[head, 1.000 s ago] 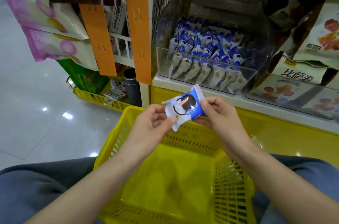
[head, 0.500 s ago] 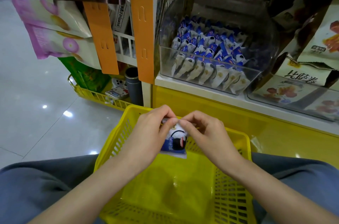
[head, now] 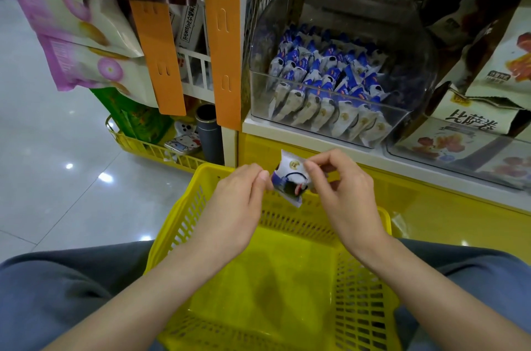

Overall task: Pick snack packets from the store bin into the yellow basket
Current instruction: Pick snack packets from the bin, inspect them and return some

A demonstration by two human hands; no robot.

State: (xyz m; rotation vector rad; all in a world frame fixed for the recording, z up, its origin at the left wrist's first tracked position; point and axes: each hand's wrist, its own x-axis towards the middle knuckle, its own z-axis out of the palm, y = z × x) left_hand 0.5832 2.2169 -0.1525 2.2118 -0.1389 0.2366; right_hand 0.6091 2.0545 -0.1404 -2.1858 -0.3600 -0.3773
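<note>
Fingers of left hand and right hand tight on one snack packet

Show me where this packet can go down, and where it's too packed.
The yellow basket has a bare floor between its slatted walls, below the left hand and right hand pinching the snack packet. The clear bin is crowded: stacked packets fill its front and middle, with room only above them.

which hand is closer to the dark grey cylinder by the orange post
Left. The left hand is below and right of the dark grey cylinder; the right hand is farther right, past the snack packet.
</note>
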